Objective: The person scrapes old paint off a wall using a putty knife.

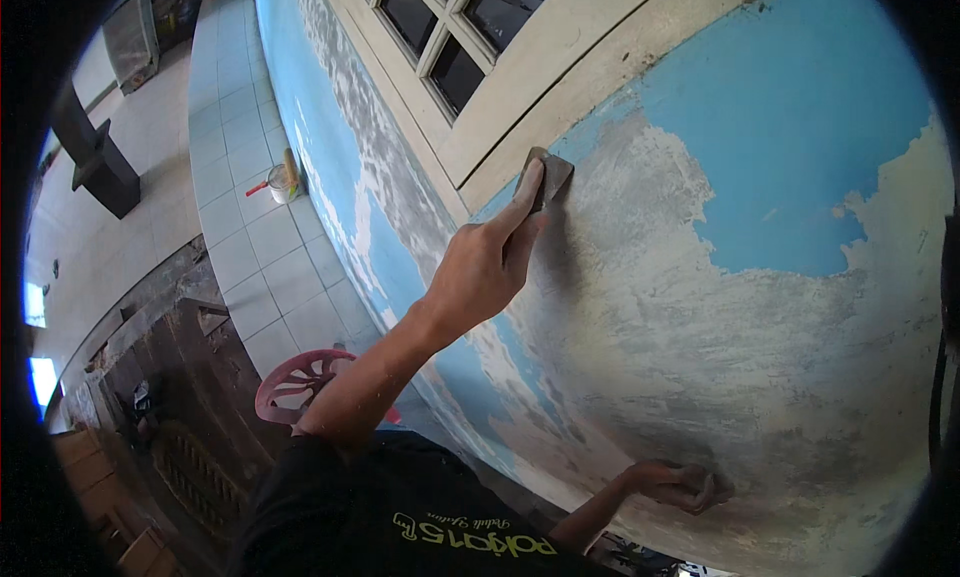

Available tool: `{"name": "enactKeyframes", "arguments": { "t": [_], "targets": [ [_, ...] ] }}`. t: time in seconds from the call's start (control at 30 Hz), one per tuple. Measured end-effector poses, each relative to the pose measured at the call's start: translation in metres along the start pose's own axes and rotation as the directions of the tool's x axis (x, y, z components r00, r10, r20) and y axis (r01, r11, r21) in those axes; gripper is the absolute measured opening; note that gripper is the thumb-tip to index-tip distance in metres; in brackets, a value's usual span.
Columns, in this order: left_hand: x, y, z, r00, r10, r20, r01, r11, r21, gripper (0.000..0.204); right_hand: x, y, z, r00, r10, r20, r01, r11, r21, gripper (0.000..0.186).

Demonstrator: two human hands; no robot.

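Sandpaper point(554, 183) sits just beside the window frame point(560, 62), grasped in my left hand point(478, 272) against the wall point(620, 337), seemingly for even pressure, while my right hand point(685, 484) curls well apart from that frame, holding what, if anything, I cannot tell.

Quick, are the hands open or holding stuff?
Left hand: closed, holding a gray pad.
Right hand: curled near the wall; can't tell if it's holding anything.

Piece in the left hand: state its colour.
The piece is dull grey-brown, best seen in the head view.
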State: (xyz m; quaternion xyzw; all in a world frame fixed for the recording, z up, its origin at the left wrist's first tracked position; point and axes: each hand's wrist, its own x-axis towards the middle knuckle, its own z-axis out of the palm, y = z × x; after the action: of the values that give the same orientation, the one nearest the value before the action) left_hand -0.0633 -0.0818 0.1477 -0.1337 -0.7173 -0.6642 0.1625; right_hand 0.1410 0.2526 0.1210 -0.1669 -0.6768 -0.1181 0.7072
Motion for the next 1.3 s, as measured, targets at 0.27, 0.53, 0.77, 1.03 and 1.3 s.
{"name": "enactKeyframes", "arguments": {
  "t": [0.27,0.53,0.77,1.03,1.3],
  "targets": [
    [-0.014,-0.008,0.005,0.996,0.09,0.024,-0.092,0.99,0.109,0.057,0.005,-0.027,0.001,0.999,0.036,-0.04,-0.031,0.993,0.116,0.037],
    [-0.018,-0.009,0.008,0.984,0.175,0.036,-0.178,0.98,0.091,0.055,0.008,-0.025,0.003,0.997,0.014,-0.078,-0.004,0.993,0.121,0.03],
    [-0.014,0.008,0.005,0.997,0.058,0.042,-0.061,0.995,0.081,0.055,0.004,-0.023,0.004,0.995,0.079,-0.057,-0.076,0.995,0.061,0.035],
    [0.004,0.023,-0.005,0.994,0.11,0.008,-0.11,0.991,0.076,0.056,0.017,-0.025,-0.005,0.986,-0.168,0.007,0.168,0.984,-0.061,0.03],
    [0.008,0.004,0.005,0.978,0.206,-0.041,-0.198,0.971,0.134,0.056,0.009,-0.044,-0.001,0.992,-0.12,-0.035,0.122,0.991,0.06,0.028]
  ]
}}
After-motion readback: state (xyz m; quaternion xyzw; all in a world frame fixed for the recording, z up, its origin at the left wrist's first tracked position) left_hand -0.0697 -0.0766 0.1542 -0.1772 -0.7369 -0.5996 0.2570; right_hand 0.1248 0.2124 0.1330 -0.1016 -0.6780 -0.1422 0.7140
